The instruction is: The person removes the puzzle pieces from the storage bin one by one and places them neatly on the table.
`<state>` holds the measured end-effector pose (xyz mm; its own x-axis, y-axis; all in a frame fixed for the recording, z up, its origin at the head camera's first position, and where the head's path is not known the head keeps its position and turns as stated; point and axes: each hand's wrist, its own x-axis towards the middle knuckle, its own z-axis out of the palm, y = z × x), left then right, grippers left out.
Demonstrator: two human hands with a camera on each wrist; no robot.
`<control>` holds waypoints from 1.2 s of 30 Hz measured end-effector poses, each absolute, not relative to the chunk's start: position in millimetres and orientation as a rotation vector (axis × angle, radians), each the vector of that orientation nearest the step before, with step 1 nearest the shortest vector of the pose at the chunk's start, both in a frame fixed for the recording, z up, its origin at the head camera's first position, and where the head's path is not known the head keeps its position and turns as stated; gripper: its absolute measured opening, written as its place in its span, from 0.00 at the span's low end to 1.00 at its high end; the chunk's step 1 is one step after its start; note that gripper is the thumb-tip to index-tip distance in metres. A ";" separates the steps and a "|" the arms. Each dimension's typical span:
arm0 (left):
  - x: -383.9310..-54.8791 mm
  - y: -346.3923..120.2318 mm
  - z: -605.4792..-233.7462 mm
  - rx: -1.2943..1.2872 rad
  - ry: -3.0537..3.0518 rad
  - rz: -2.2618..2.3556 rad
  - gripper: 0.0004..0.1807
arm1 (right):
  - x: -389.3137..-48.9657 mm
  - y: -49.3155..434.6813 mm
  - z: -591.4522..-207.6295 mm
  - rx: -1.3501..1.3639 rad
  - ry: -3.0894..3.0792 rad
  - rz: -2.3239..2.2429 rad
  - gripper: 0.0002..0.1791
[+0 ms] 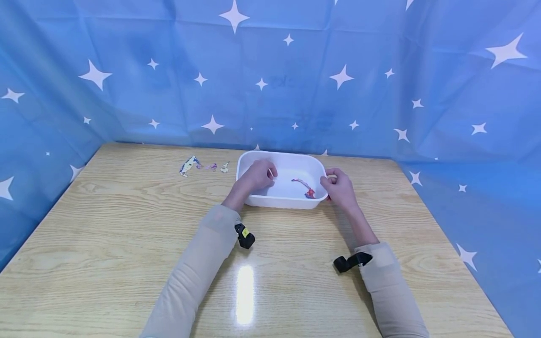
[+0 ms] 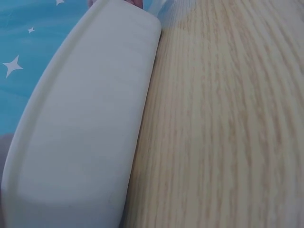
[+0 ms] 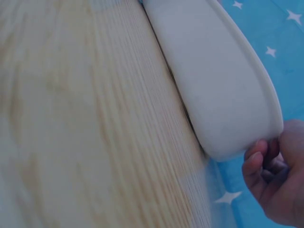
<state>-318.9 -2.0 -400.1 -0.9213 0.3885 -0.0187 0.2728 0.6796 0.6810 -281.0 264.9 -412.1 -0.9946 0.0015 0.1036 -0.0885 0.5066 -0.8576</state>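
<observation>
A white plastic basin [image 1: 282, 202] stands near the back edge of the table, its side wall [image 2: 85, 114] filling much of the left wrist view. My left hand [image 1: 258, 174] reaches over the near left rim into it, fingers curled. A small pale bit shows by those fingertips, too small to identify; the left wrist view hides the fingers behind the wall. With thumb and fingers, my right hand [image 3: 278, 171] pinches the rim at the basin's right end. Inside, toward the right, lies a small red and blue item [image 1: 310, 193] with a thin pinkish strand.
Left of the basin lie a pale yellow and blue flat piece [image 1: 189, 165], a small purplish strand [image 1: 210, 166] and a small pale piece [image 1: 225, 167]. A blue curtain [image 1: 270, 103] with white stars hangs behind the wooden table [image 1: 127, 234].
</observation>
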 end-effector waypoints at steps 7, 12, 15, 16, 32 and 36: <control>-319.8 -2.3 -398.3 0.521 2.756 1.093 0.04 | -280.4 266.1 -412.2 0.093 -2.661 1.494 0.18; -320.8 -6.3 -394.5 0.516 2.783 1.232 0.04 | -279.1 265.2 -411.7 0.092 -2.670 1.496 0.18; -321.1 -11.1 -389.0 0.511 2.780 1.341 0.04 | -279.2 264.7 -411.3 0.090 -2.673 1.500 0.19; -321.3 -13.0 -386.9 0.512 2.777 1.375 0.04 | -279.3 264.6 -411.2 0.090 -2.673 1.501 0.19; -309.5 -62.4 -359.3 0.445 2.743 1.796 0.06 | -280.0 263.3 -410.4 0.058 -2.673 1.522 0.19; -308.6 -77.5 -366.4 0.367 2.726 1.805 0.07 | -279.3 263.1 -409.9 0.049 -2.677 1.522 0.18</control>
